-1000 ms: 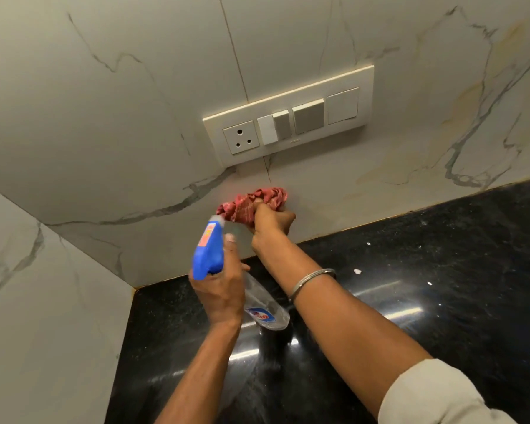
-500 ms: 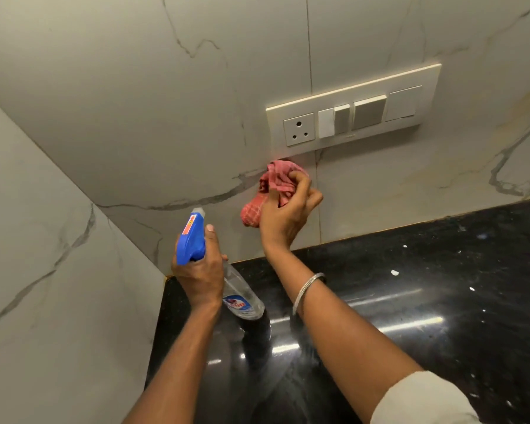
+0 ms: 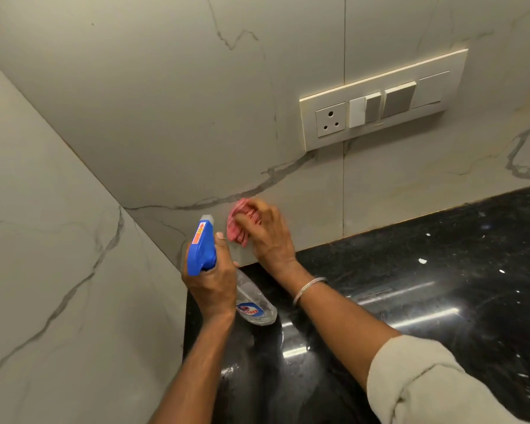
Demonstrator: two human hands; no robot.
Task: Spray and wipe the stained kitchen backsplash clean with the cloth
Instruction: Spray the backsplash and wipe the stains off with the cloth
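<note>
The marble-look backsplash (image 3: pixel 172 123) rises behind a black counter. My right hand (image 3: pixel 270 237) grips a bunched red cloth (image 3: pixel 237 223) and presses it on the lower backsplash, left of the tile joint and well below the switch plate. My left hand (image 3: pixel 210 280) grips a spray bottle (image 3: pixel 201 249) with a blue trigger head and clear body, held just left of the cloth with its nozzle toward the wall.
A cream switch plate (image 3: pixel 380 99) with a socket and several switches sits on the wall at upper right. The glossy black counter (image 3: pixel 441 270) carries small white specks. A side wall (image 3: pixel 43 255) meets the backsplash in a corner on the left.
My right hand has carried the cloth down and left along the backsplash, away from the switch plate toward the corner. The spray bottle stays gripped in my left hand beside it.
</note>
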